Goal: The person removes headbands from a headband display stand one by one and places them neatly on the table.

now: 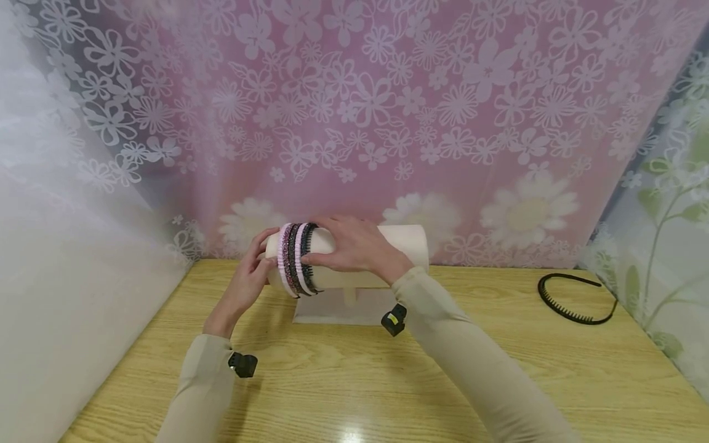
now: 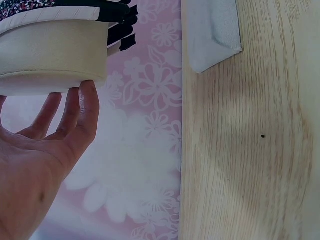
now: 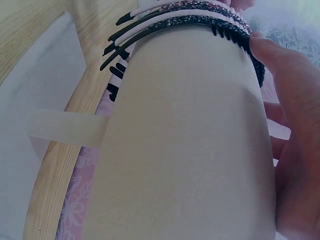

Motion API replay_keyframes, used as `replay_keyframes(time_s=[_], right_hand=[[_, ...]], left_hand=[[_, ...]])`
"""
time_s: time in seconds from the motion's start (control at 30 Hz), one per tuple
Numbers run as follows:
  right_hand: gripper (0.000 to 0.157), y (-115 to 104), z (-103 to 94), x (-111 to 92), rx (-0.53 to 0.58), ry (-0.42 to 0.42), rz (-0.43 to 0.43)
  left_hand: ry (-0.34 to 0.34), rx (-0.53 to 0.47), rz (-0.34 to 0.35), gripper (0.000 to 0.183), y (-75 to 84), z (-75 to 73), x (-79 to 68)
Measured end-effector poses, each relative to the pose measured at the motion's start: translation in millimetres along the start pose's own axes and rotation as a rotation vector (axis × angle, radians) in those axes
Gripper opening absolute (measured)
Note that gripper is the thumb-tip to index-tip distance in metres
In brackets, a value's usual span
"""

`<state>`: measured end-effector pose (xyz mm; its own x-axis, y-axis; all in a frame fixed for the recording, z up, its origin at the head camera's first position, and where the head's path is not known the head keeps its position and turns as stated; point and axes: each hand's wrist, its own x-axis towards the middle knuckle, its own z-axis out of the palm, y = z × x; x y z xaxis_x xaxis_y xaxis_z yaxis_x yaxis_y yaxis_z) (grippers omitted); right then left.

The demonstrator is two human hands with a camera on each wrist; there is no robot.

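A cream padded roll of a headband display stand (image 1: 403,246) lies crosswise on a short post over a pale flat base. Several headbands (image 1: 289,258), pale pink and glittery, sit side by side around its left part. My left hand (image 1: 246,284) holds the roll's left end, fingertips on the end's edge in the left wrist view. From above, my right hand (image 1: 354,246) reaches over the roll, its thumb and fingers holding the innermost headband, a dark glittery toothed headband (image 3: 200,21). The headbands' black tips (image 2: 127,42) stick out beneath the roll.
A black toothed headband (image 1: 570,317) lies on the wood-grain table (image 1: 332,381) at the far right. Behind the table hangs a pink flowered curtain (image 1: 354,123). Pale sheets close off the left and right sides. The stand's base (image 3: 45,100) rests near the table's back edge.
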<state>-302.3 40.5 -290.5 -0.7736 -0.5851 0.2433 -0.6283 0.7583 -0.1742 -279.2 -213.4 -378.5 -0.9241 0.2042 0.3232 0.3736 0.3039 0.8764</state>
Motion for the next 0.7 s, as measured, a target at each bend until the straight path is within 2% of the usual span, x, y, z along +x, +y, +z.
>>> replay_keyframes(time_s=[0.23, 0.7], right_hand=[[0.083, -0.6, -0.4, 1.6, -0.040, -0.030, 0.000], [0.083, -0.9, -1.6, 2.1, -0.026, -0.053, 0.021]], left_hand=[[0.000, -0.002, 0.005, 0.056, -0.2, 0.2, 0.3], [0.003, 0.000, 0.004, 0.056, 0.6, 0.5, -0.3]])
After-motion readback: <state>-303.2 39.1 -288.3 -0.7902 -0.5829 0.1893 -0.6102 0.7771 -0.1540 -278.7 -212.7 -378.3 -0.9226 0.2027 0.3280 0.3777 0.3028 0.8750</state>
